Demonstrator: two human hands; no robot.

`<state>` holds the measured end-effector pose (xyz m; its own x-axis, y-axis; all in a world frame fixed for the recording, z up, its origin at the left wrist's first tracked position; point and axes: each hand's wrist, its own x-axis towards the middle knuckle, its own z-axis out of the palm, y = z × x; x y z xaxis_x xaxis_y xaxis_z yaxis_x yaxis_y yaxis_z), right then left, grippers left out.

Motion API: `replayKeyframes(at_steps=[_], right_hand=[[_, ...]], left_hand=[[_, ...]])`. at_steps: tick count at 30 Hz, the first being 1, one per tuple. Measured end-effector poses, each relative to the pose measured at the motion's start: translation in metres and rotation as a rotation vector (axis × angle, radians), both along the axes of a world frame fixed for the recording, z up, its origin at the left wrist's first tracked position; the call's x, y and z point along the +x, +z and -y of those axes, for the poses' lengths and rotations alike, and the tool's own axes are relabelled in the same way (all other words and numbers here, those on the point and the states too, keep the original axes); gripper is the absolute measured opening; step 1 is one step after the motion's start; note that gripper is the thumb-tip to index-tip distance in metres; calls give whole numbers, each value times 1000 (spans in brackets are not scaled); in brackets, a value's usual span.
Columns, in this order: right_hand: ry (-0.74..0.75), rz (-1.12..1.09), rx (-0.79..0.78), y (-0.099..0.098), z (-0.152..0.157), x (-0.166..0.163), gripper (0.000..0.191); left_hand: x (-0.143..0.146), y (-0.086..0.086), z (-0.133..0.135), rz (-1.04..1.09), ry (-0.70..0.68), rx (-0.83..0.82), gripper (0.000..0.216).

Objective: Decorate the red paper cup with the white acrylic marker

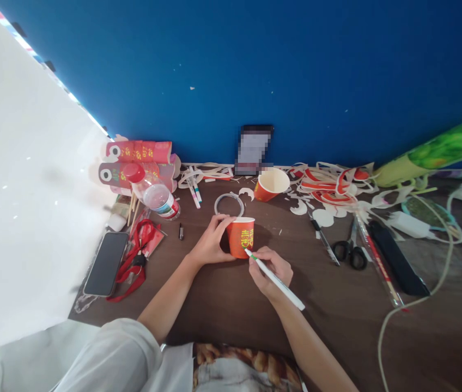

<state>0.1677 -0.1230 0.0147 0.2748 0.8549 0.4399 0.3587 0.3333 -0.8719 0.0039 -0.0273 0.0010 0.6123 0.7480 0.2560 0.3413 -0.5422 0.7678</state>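
An orange-red paper cup point(236, 239) with yellow-green characters stands upright on the dark table. My left hand point(213, 242) grips it from the left, thumb low and fingers near the rim. In my right hand point(272, 270) is a white marker point(278, 282), its tip touching or very close to the front of the cup. Just behind the cup lies a clear ring point(230, 202), partly hidden by my fingers and the cup. Farther back, a second orange paper cup point(264, 190) leans with its pale inside showing.
Left are a phone point(106, 264), a red lanyard point(143, 234), a bottle point(160, 200) and red paper rolls point(143, 149). Right lie paper scraps point(329, 188), scissors point(351, 250), a black pen point(326, 243) and a white cable point(439, 280). A tablet-like device point(254, 147) leans on the blue wall.
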Motion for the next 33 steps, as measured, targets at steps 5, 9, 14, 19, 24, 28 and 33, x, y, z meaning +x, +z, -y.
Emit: replayKeyframes(at_steps=[5, 9, 14, 19, 24, 28, 33], right_hand=[[-8, 2, -14, -3, 0, 1, 5], [-22, -2, -6, -4, 0, 1, 5], [-32, -14, 6, -1, -1, 1, 4], [-64, -33, 24, -3, -1, 4, 4], [-53, -16, -16, -2, 0, 5, 6], [-47, -2, -45, 1, 0, 3, 6], [-50, 4, -57, 1, 0, 3, 7]], left_hand=[[0, -1, 0, -4, 5, -13, 99], [0, -1, 0, -5, 6, -20, 99], [0, 2, 0, 2, 9, -25, 98], [0, 5, -1, -7, 10, -56, 98], [0, 4, -1, -5, 10, -65, 97], [0, 4, -1, -1, 10, -57, 98], [1, 5, -2, -5, 8, -63, 99]])
